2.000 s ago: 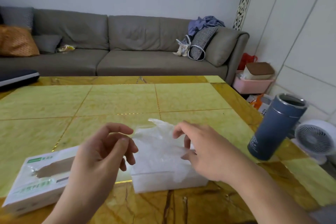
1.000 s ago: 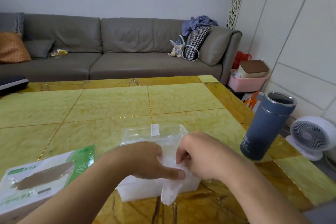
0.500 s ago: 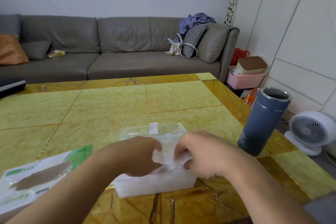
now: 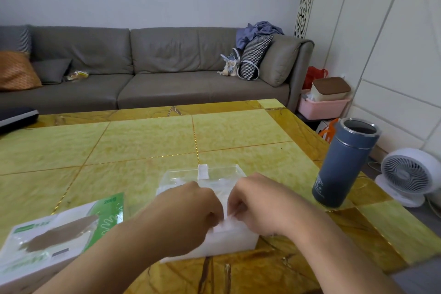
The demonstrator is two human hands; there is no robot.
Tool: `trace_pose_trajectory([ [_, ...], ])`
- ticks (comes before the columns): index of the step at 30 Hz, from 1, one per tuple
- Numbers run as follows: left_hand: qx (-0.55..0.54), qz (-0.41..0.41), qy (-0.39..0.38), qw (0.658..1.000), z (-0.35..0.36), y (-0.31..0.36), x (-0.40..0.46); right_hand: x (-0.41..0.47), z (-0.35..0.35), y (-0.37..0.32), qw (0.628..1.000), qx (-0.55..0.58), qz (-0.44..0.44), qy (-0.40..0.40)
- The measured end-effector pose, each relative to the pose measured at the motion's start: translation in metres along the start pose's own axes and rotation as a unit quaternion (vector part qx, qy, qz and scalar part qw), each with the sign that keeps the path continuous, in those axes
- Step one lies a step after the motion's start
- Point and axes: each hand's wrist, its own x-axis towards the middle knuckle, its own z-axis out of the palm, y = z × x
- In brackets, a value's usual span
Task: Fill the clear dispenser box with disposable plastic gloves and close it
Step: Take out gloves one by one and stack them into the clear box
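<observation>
— Both hands are curled over the box now. My left hand (image 4: 191, 212) presses down with bent fingers on the thin translucent plastic gloves (image 4: 226, 222), and my right hand (image 4: 257, 205) pinches a fold of the same gloves between thumb and finger.

— And where is the box?

— The clear rectangular plastic dispenser box (image 4: 214, 243) stands on the yellow-green marble table (image 4: 148, 141), directly under my hands. Its clear lid (image 4: 202, 172) is open and lies back behind them.

— What could go wrong, from left to right?

— On the left, the white and green cardboard glove carton (image 4: 57, 229) lies close to my left forearm; I think the arm could push it. In the middle, the gloves are springy, so they may rise when I release them, and then the lid cannot close. On the right, the tall grey-blue open flask (image 4: 343, 162) stands near; a wide movement of my elbow could tip it.
</observation>
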Motion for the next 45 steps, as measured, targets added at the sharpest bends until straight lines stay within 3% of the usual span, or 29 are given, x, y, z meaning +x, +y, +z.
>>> trace_pose_trajectory([
  [6,0.068,0.024,-0.046,0.996,0.014,-0.026,0.001,-0.003,-0.002,-0.002,0.998,0.010,0.020,-0.054],
  [8,0.037,0.012,-0.072,0.997,0.017,-0.029,-0.001,-0.002,0.000,-0.003,0.997,0.024,0.041,-0.067],
  [11,-0.063,-0.036,-0.074,0.995,0.013,-0.028,-0.001,0.003,0.002,-0.002,0.997,0.050,0.047,-0.019],
  [15,-0.133,-0.109,-0.041,0.984,0.016,-0.019,0.007,0.003,0.002,-0.011,0.998,-0.029,0.047,0.018],
  [18,-0.083,-0.144,-0.027,0.986,0.026,-0.014,0.014,0.005,0.007,-0.021,0.994,-0.099,0.040,0.014],
  [21,-0.070,-0.169,-0.066,0.981,0.029,-0.014,0.016,0.008,0.009,-0.028,0.989,-0.133,0.057,0.002],
  [27,-0.065,-0.193,-0.127,0.971,0.028,-0.018,0.024,0.017,0.012,-0.034,0.980,-0.157,0.092,-0.078],
  [35,-0.050,-0.167,-0.158,0.972,0.030,-0.019,0.036,0.039,0.009,-0.034,0.962,-0.119,0.133,-0.207],
  [41,-0.083,-0.164,-0.105,0.977,0.022,-0.025,0.013,0.040,0.012,-0.033,0.968,-0.112,0.136,-0.178],
  [45,0.072,-0.116,0.041,0.990,0.008,-0.008,-0.005,0.041,0.010,-0.035,0.965,-0.104,0.139,-0.194],
])
